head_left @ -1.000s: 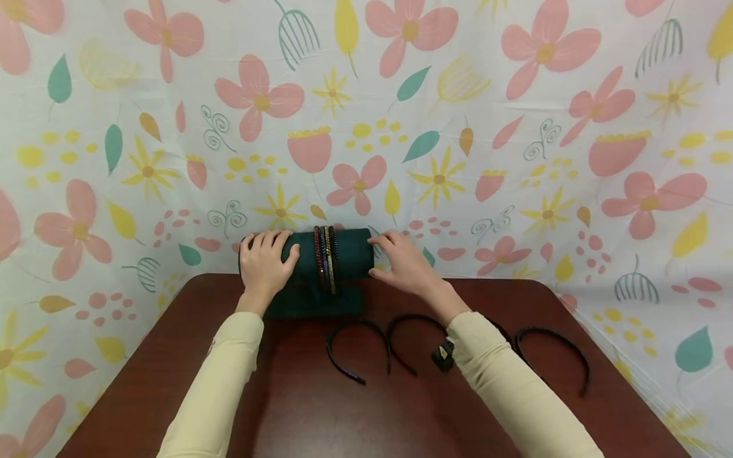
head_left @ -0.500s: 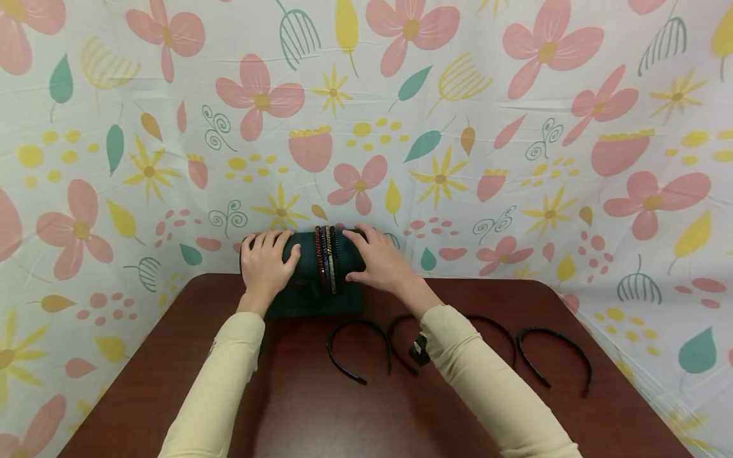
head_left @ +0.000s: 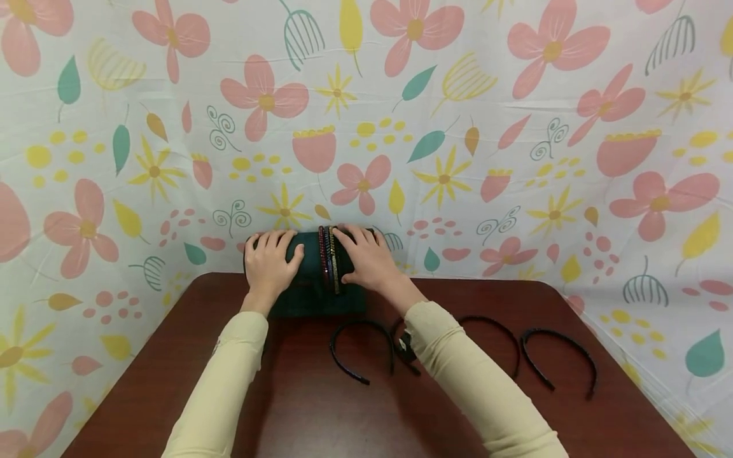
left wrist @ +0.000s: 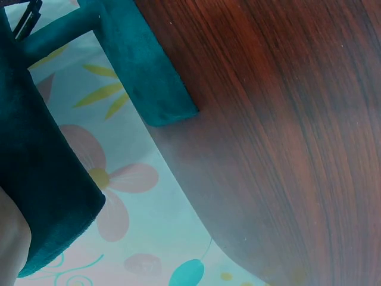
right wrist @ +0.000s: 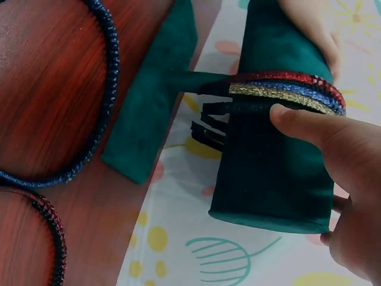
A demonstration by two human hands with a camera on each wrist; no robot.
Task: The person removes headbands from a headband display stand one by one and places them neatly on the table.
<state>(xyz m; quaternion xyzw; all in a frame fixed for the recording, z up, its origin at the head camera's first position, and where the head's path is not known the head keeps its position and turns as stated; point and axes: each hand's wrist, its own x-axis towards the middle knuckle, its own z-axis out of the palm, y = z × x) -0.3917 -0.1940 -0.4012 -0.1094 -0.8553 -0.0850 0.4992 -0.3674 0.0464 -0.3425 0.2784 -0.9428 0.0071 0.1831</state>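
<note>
A dark green velvet stand with a horizontal roll [head_left: 309, 251] above a flat base [head_left: 317, 302] stands at the table's back edge. Around the roll sit glittery headbands side by side: red [right wrist: 271, 75], blue [right wrist: 303, 92], gold [right wrist: 256, 89] and black [right wrist: 247, 108]. My left hand [head_left: 268, 261] grips the roll's left end, fingers over the top and thumb toward the bands. On the right part, my right hand [head_left: 366, 257] curls over the roll, its thumb tip [right wrist: 278, 113] pressing at the black headband. The ends of its fingers behind the roll are hidden.
Several dark headbands lie in a row on the brown table [head_left: 309, 407]: a bluish one [head_left: 331, 348] in front of the stand, others [head_left: 518, 356] partly behind my right sleeve, and one [head_left: 538, 329] farthest right. A flowered cloth [head_left: 487, 127] hangs behind the table.
My right hand has moved left from the roll's right end to the headbands, its thumb and fingers now at the black one. My left hand has stayed in place.
</note>
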